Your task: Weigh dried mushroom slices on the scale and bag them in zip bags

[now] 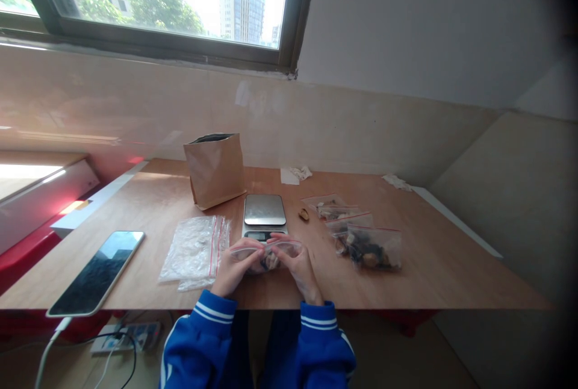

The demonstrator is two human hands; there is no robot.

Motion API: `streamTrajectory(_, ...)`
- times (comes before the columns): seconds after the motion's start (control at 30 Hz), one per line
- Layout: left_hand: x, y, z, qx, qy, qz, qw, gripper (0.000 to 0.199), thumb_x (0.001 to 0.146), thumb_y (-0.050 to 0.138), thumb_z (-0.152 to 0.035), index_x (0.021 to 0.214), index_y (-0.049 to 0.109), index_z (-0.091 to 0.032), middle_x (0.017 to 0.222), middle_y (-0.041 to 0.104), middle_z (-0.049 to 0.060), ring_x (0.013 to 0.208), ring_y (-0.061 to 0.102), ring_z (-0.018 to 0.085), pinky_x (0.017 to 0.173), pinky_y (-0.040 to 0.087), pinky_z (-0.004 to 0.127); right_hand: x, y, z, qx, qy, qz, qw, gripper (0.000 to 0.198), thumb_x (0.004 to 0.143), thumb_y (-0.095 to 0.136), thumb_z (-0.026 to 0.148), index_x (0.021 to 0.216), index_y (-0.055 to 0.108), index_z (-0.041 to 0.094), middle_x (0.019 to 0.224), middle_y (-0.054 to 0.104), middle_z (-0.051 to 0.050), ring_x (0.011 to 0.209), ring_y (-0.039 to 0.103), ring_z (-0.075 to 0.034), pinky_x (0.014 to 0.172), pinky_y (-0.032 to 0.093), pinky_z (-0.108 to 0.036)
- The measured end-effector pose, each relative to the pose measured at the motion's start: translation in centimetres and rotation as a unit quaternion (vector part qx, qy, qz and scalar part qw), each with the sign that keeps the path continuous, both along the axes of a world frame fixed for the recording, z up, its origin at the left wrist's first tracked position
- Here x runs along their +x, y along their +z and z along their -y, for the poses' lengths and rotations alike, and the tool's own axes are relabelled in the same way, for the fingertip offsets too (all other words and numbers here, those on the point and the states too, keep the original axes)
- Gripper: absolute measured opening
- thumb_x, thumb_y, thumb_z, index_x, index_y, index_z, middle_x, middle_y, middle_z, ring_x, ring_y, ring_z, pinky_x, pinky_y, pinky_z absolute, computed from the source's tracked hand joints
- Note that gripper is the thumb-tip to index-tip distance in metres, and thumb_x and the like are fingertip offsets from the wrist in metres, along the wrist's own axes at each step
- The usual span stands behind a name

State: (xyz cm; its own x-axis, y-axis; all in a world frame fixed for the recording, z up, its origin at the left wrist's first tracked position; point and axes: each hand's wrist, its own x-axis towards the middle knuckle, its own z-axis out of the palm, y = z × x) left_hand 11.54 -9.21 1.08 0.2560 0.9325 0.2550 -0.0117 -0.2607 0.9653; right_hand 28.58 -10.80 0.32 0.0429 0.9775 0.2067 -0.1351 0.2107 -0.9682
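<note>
Both hands pinch the red-striped top edge of a clear zip bag point(270, 261) that has pale and dark dried pieces inside. My left hand point(235, 265) grips the edge on the left, my right hand point(295, 264) on the right, with their thumbs close together at the middle. Just beyond the bag sits a kitchen scale point(265, 211) with a bare metal plate; the hands partly cover its display. To the left of my left hand lies a stack of flat clear zip bags point(192, 250).
An open brown paper bag point(215, 172) stands behind the scale. Filled zip bags point(372, 250) lie at right, near a small brown piece point(303, 214). A phone point(97, 271) with a cable rests at the left front edge. Crumpled tissue point(301, 173) lies by the wall.
</note>
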Motion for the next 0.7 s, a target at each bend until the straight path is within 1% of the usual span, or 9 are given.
streamTrajectory(0.07,0.0,0.0,0.0,-0.005,0.005,-0.005,1.0,0.019,0.077,0.066,-0.035,0.081,0.07,-0.017,0.087,0.067,0.006,0.088,0.062,0.02,0.082,0.048,0.032,0.1,0.0,0.1,-0.005,0.013,-0.018,1.0,0.049,0.07,0.073,0.035,0.116,0.061,0.022,0.1,0.071,-0.006,0.091,0.067,-0.022,0.087,0.052,-0.038)
streamTrajectory(0.1,-0.1,0.0,0.0,-0.006,0.009,-0.009,1.0,0.019,0.077,0.065,-0.035,0.082,0.07,-0.017,0.087,0.067,0.006,0.089,0.062,0.02,0.083,0.048,0.031,0.1,0.1,0.1,-0.006,0.024,-0.02,0.999,0.051,0.07,0.073,0.035,0.118,0.06,0.023,0.102,0.071,-0.006,0.092,0.067,-0.022,0.088,0.051,-0.039)
streamTrajectory(0.17,-0.1,0.1,0.0,-0.002,0.017,-0.016,1.0,0.019,0.078,0.065,-0.035,0.083,0.069,-0.017,0.087,0.067,0.006,0.09,0.062,0.02,0.084,0.048,0.032,0.2,0.0,0.1,-0.003,0.04,-0.007,0.999,0.041,0.071,0.073,0.035,0.11,0.065,0.022,0.105,0.07,-0.007,0.097,0.065,-0.023,0.09,0.05,-0.039)
streamTrajectory(0.23,-0.1,0.2,0.0,0.001,0.018,-0.019,1.0,0.019,0.078,0.064,-0.035,0.083,0.069,-0.018,0.087,0.067,0.005,0.091,0.062,0.021,0.084,0.048,0.032,0.1,0.0,0.0,0.011,0.043,0.009,0.999,0.026,0.073,0.071,0.036,0.094,0.071,0.021,0.103,0.07,-0.007,0.103,0.063,-0.025,0.093,0.048,-0.039)
streamTrajectory(0.3,0.0,0.3,0.0,0.002,0.019,-0.017,1.0,0.02,0.078,0.064,-0.037,0.081,0.069,-0.018,0.086,0.067,0.005,0.09,0.062,0.021,0.084,0.048,0.032,-0.1,-0.1,-0.1,0.027,0.038,0.011,0.999,0.021,0.073,0.071,0.038,0.085,0.073,0.021,0.099,0.071,-0.006,0.105,0.062,-0.025,0.093,0.048,-0.039)
streamTrajectory(0.43,0.2,0.5,0.2,0.004,0.03,-0.022,0.999,0.023,0.078,0.063,-0.039,0.083,0.07,-0.017,0.088,0.067,0.006,0.09,0.063,0.021,0.084,0.049,0.033,-0.7,-0.4,-0.4,0.042,0.004,0.002,0.999,0.018,0.072,0.072,0.036,0.08,0.072,0.021,0.09,0.072,-0.005,0.092,0.066,-0.022,0.086,0.051,-0.036)
streamTrajectory(0.53,0.4,0.4,0.2,0.025,0.045,-0.039,0.998,0.023,0.08,0.061,-0.039,0.086,0.07,-0.018,0.091,0.068,0.007,0.092,0.062,0.022,0.086,0.048,0.034,-0.9,-0.7,-0.5,0.043,-0.027,0.014,0.999,0.016,0.072,0.071,0.035,0.08,0.072,0.021,0.086,0.071,-0.004,0.087,0.065,-0.02,0.081,0.053,-0.033)
streamTrajectory(0.7,0.8,0.2,0.3,0.079,0.103,-0.081,0.988,0.018,0.081,0.06,-0.036,0.085,0.07,-0.021,0.091,0.067,0.006,0.095,0.059,0.022,0.09,0.044,0.035,-1.1,-0.8,-0.5,0.049,-0.08,0.032,0.995,0.014,0.071,0.072,0.033,0.077,0.072,0.02,0.083,0.069,-0.004,0.082,0.064,-0.019,0.077,0.052,-0.031)
